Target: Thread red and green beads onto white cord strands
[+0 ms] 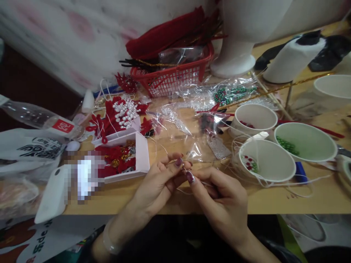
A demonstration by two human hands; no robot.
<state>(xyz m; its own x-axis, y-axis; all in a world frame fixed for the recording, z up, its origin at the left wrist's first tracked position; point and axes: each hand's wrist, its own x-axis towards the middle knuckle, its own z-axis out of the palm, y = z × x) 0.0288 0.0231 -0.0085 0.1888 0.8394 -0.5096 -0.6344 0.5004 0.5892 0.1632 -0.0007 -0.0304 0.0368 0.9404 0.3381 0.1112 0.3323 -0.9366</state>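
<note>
My left hand point(157, 186) and my right hand point(223, 199) meet over the front of the table, fingertips almost touching. Thumb and forefinger of each are pinched on a thin white cord point(184, 168). A bit of it shows between the two thumbnails, and more runs out under the right fingers. Whether a bead is on it I cannot tell. To the right, a white cup point(282, 170) holds red, white and green beads point(249, 164), with loose white cord looped around it. Left of my hands lies an open white box point(142, 155) with red and gold ornaments point(117, 159).
Green beads point(286, 146) lie in a pale bowl point(315, 140), and dark red ones in another cup point(256, 113). A red basket point(175, 78) and clear bead bags point(233, 93) are behind. At left are a bottle point(35, 117) and a white phone point(53, 193).
</note>
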